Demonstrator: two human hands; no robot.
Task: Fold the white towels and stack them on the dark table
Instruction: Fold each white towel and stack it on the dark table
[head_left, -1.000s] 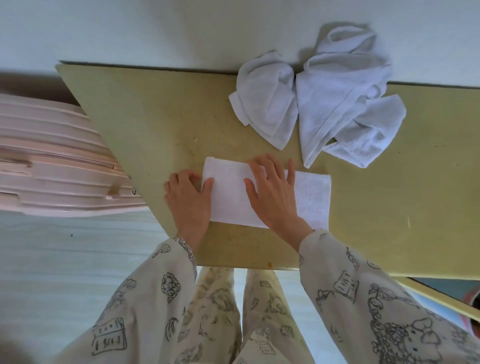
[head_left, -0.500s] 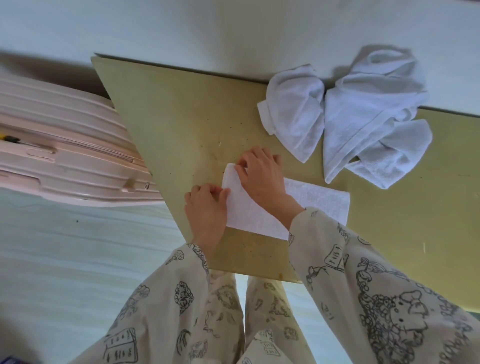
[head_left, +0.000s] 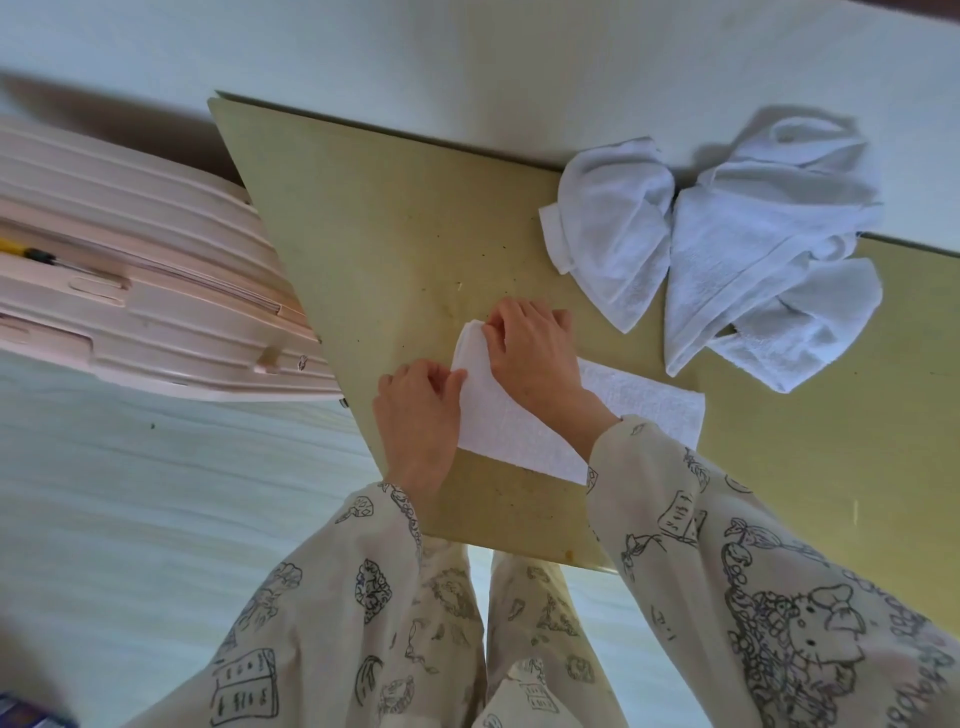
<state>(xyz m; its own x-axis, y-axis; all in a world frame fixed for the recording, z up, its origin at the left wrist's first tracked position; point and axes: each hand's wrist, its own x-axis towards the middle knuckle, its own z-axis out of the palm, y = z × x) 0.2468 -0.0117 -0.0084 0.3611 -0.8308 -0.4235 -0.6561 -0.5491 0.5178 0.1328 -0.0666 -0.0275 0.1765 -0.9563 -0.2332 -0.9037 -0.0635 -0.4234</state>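
So the folded white towel (head_left: 511, 415) is lying flat on the olive-coloured bench (head_left: 395, 223), just below the middle of the frame, close to the bench's near edge. Both hands are at its left end. The left hand (head_left: 418, 415) has its fingers curled and is pinching the towel's left edge about halfway down, thumb tip right on the cloth. The right hand (head_left: 530, 353) reaches across from the right side and its curled fingers grip the upper-left corner, which looks a bit lifted and bunched. The right forearm covers the middle of the towel, so only the left part and the far right end show.

Up in the upper right of the frame there's a heap of unfolded white towels (head_left: 737, 249), rumpled, sitting at the bench's far edge against the pale wall (head_left: 467, 57), well apart from the flat one.

On the left side of the frame a pink ribbed suitcase (head_left: 130, 270) lies beside the bench. The person's patterned cream sleeves (head_left: 753, 597) and trousers fill the bottom of the frame, over a pale floor (head_left: 156, 493).
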